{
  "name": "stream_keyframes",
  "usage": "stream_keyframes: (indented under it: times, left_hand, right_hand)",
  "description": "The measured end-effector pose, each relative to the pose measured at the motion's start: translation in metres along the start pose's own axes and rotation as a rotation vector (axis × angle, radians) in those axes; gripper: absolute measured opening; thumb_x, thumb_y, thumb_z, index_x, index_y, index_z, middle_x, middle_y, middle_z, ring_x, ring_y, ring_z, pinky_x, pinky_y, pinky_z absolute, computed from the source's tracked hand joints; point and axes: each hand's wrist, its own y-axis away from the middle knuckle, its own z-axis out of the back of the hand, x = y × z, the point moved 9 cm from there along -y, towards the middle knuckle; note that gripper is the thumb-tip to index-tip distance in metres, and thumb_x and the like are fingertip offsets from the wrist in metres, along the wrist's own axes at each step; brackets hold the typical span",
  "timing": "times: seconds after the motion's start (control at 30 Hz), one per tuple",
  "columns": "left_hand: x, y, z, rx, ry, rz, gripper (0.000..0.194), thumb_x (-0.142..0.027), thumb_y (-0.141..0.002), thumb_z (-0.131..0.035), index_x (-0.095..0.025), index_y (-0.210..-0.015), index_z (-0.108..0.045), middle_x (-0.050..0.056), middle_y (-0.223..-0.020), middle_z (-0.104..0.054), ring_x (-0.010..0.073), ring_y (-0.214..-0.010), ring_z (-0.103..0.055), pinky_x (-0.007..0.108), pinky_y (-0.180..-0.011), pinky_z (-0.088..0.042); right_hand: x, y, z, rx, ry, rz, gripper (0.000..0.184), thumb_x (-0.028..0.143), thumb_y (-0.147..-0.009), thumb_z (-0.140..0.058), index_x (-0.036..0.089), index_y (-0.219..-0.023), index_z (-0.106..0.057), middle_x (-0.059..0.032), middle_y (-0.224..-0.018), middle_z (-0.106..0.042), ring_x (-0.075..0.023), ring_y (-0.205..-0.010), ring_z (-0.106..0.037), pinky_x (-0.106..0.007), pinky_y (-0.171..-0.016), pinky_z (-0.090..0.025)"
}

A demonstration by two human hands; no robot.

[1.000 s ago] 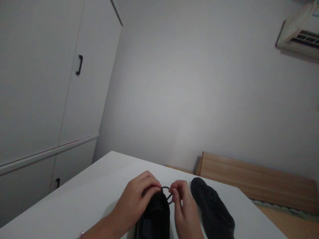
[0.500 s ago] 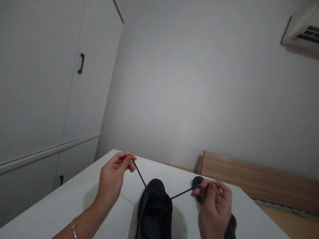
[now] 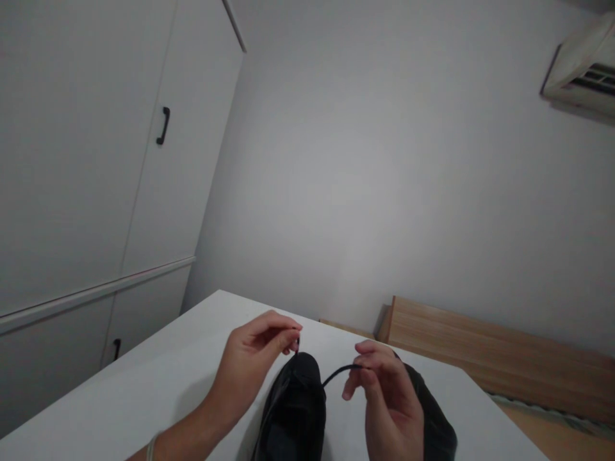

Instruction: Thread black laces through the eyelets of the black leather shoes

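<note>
Head view: two hands (image 3: 254,352), each pinching one lace end (image 3: 350,367); two black shoes (image 3: 291,413), one white table (image 3: 196,349).

I'm in what looks like a room at home: pale cupboards (image 3: 86,153) with black handles (image 3: 164,126) at left, an air conditioner (image 3: 576,70) high at right, wood-grained furniture (image 3: 480,333) by the far wall (image 3: 365,166).
</note>
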Motion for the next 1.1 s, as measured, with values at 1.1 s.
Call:
stream_keyframes:
  times: [1.1]
  left_hand:
    - [0.093,-0.012,0.030,0.133,0.284,0.433,0.036,-0.039,-0.080,-0.077,-0.015,-0.103,-0.064,-0.003,-0.069,-0.061,0.0078,-0.055,-0.052,0.022,-0.058,-0.045]
  right_hand:
    - [-0.086,0.001,0.020,-0.149,-0.360,-0.546,0.029,0.038,-0.066,-0.086,0.020,-0.083,-0.073,-0.0005,-0.080,-0.064,-0.0086,-0.055,-0.049,-0.023,-0.054,-0.044]
